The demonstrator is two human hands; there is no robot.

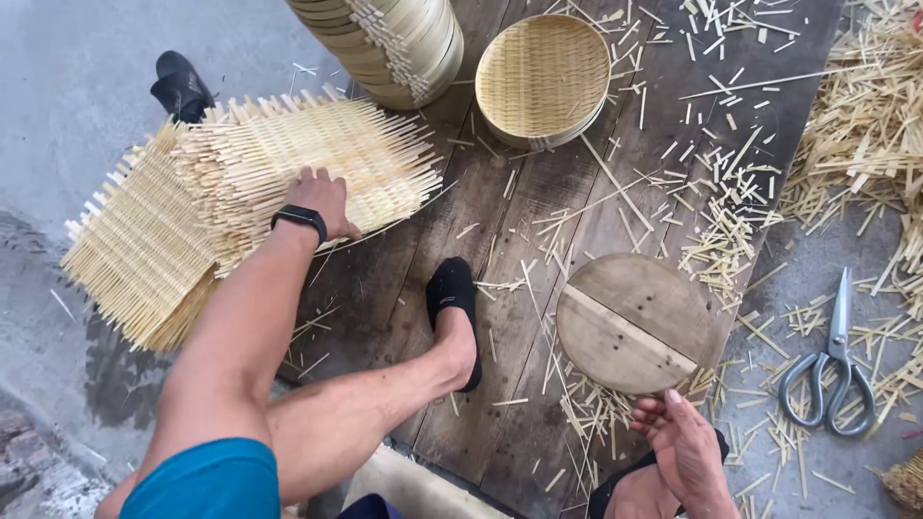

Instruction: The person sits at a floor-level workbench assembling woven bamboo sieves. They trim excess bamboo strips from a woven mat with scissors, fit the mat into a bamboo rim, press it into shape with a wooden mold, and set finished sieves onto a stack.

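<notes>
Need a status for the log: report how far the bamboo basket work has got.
Done: a tall stack of finished trays and one round basket beside it. In hand: left hand rests on the pile of woven mats; right hand touches the round wooden disc. Left: the mats are untrimmed, scissors lying idle.

You are working over a dark, weathered wooden plank board [500,221] laid on grey concrete floor [67,86]. On the board lie a round wooden disc [630,322], a shallow round woven bamboo tray [543,77], a stack of woven bamboo mats [240,183] partly overhanging the concrete, and scattered pale bamboo offcuts [716,240]. Grey metal scissors [832,360] lie on the concrete just beside the board.
</notes>
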